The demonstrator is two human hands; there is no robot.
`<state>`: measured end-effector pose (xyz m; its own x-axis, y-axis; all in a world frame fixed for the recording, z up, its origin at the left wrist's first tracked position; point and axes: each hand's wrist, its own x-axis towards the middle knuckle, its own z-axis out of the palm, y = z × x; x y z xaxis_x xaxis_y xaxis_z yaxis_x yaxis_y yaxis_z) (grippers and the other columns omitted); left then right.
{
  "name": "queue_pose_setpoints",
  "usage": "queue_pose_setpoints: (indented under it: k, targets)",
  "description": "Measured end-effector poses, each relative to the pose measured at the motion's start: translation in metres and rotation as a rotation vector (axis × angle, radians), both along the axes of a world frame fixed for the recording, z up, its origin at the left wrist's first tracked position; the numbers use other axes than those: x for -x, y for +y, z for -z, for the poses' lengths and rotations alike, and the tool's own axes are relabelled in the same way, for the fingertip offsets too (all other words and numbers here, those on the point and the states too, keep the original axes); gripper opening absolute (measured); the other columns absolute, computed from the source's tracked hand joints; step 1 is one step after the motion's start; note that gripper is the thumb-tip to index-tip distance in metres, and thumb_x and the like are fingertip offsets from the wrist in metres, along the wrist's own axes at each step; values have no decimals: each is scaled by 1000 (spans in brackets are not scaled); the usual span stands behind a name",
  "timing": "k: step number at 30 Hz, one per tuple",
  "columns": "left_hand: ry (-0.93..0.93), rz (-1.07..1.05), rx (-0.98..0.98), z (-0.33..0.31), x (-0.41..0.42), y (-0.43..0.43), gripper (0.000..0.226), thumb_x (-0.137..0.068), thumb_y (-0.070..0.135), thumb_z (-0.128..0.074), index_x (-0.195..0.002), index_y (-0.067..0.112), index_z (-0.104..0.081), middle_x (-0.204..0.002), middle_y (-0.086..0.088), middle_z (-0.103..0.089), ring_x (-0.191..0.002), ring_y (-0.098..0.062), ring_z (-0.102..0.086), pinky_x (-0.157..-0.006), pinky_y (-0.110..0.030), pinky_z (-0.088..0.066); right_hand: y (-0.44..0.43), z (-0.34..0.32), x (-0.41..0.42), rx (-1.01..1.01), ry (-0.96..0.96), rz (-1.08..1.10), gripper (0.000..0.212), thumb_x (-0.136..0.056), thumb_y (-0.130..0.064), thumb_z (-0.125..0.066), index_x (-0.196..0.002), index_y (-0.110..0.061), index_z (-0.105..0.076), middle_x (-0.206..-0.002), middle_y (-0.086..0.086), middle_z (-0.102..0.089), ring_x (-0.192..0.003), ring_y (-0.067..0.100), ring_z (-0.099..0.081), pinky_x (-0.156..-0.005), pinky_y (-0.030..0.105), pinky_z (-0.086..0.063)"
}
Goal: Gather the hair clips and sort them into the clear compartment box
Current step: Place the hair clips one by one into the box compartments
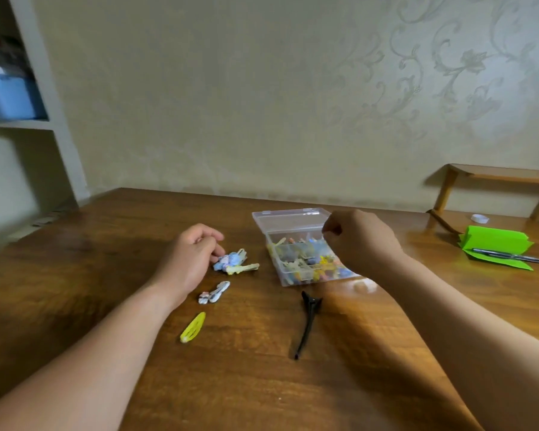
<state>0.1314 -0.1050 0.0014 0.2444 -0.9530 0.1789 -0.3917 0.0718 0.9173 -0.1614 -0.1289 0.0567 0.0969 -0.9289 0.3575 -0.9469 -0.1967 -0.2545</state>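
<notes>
The clear compartment box [288, 219] stands open mid-table, lid lying flat behind it, with several colourful hair clips [305, 259] inside. My right hand [358, 241] hovers over the box with its fingertips bunched together; nothing shows between them. My left hand [190, 256] rests on the table with loosely curled fingers, whose tips touch a small pile of blue and pale yellow clips [234, 262]. Nearer me lie a white and grey clip [214, 293], a yellow snap clip [193, 327] and a long black clip [307, 321].
A folded green paper [495, 245] with a black pen [511, 257] on it lies at the right, and a white cap [479, 218] behind it. A small pale object [363, 286] sits by the box's front corner. A wooden stand [495, 177] rises at the back right.
</notes>
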Motion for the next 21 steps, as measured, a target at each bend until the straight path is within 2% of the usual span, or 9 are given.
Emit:
queue_pose_setpoints:
  k: [2,5,9,12,15,17,21]
  targets:
    - [35,-8,5,0,-1,0,31,-106,11,-45,-102,23,-74,-96,-8,-77,-88,-22,-71,-77,-36,-51,12,-3,-24,7,-48,-125,22,-98,-21,-57,-102,-30,-77,-98,-11,-75,-85,17,-67,-69,30,-53]
    - [93,-23,8,0,-4,3,33,-106,15,-44,-101,24,-75,-90,-6,-78,-86,-24,-73,-81,-43,-55,28,-9,-61,-22,-42,-324,23,-101,-22,-58,-109,-30,-79,-106,-12,-77,-93,14,-69,-80,33,-58]
    - [163,-42,38,-2,-7,7,33,-106,12,-44,-98,19,-75,-84,-7,-75,-75,-20,-67,-73,-38,-50,33,4,-103,-47,-9,-505,27,-99,-21,-59,-115,-32,-78,-110,-8,-76,-101,18,-68,-86,39,-58]
    - [214,-37,44,-2,-9,8,30,-96,22,-47,-91,26,-76,-87,-10,-76,-79,-26,-69,-74,-41,-50,36,21,-120,-84,65,-651,31,-95,-19,-62,-119,-32,-77,-113,-4,-74,-107,24,-64,-89,42,-54]
    - [192,-29,39,-1,-10,6,31,-92,29,-46,-89,33,-76,-87,-6,-78,-85,-25,-70,-78,-45,-53,37,31,-122,-94,126,-719,29,-98,-20,-67,-123,-30,-76,-121,-3,-71,-114,22,-58,-98,40,-48]
    - [159,-22,43,-1,-9,4,32,-99,24,-45,-96,28,-76,-89,-6,-77,-87,-24,-69,-83,-46,-54,38,36,-122,-89,111,-724,26,-97,-25,-70,-121,-30,-78,-122,-4,-71,-118,19,-58,-100,38,-48]
    - [133,-19,72,4,-9,-1,31,-103,18,-45,-100,19,-76,-89,-9,-77,-84,-23,-68,-85,-46,-54,41,40,-121,-37,95,-712,19,-98,-25,-69,-115,-21,-76,-119,2,-68,-118,24,-58,-97,45,-51]
